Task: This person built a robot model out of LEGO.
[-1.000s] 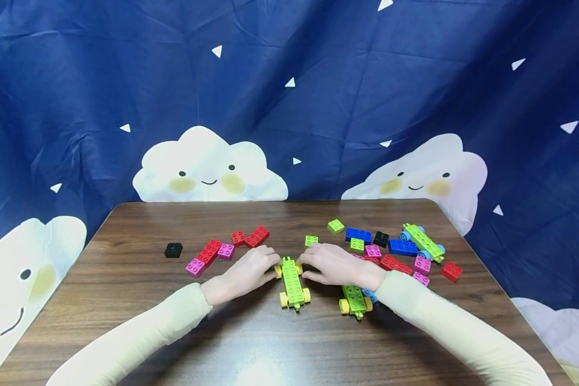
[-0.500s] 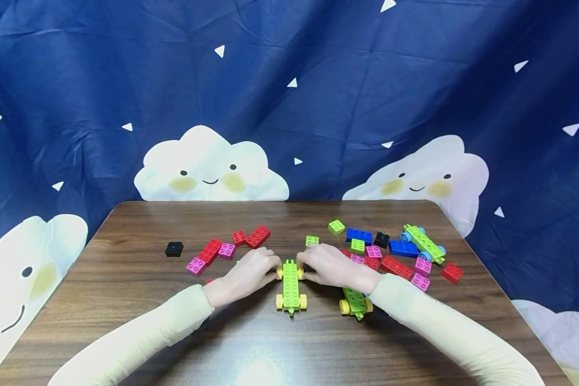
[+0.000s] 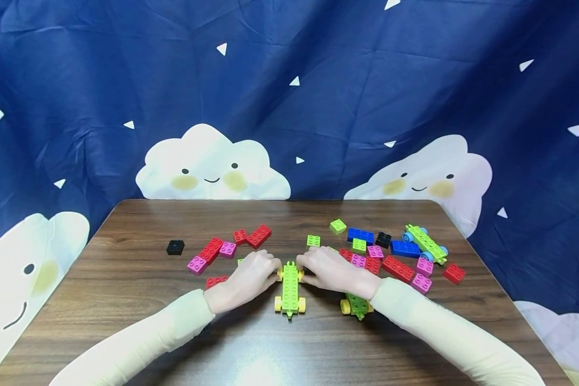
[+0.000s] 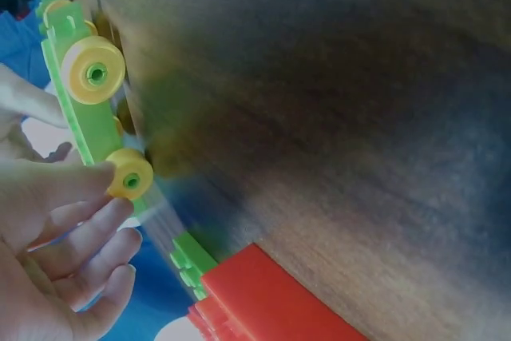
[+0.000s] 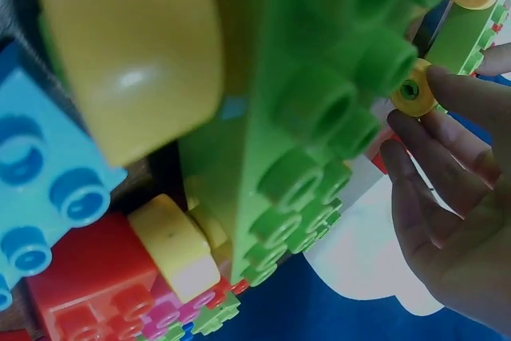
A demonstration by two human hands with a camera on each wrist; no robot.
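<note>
A lime-green studded car base [image 3: 290,289] with yellow wheels stands on the table in front of me, its length running away from me. My left hand [image 3: 250,277] pinches its far left wheel, and the left wrist view shows thumb and fingertips on that yellow wheel [image 4: 132,175]. On the opposite side my right hand [image 3: 333,269] holds the far right wheel; in the right wrist view its fingertips meet the wheel [image 5: 413,89]. A second green car base [image 3: 358,306] with yellow wheels lies partly hidden under my right wrist and looms large in the right wrist view.
Red and pink bricks, such as a long red brick [image 3: 210,250], lie left of the hands, with a black brick [image 3: 176,247] farther out. Several mixed bricks, including a blue brick [image 3: 405,248], spread to the right. A green car base with blue wheels [image 3: 425,244] stands behind them.
The held car base has straightened from a slight slant and come a little toward me, both hands staying at its far wheels. The loose bricks stay in place.
</note>
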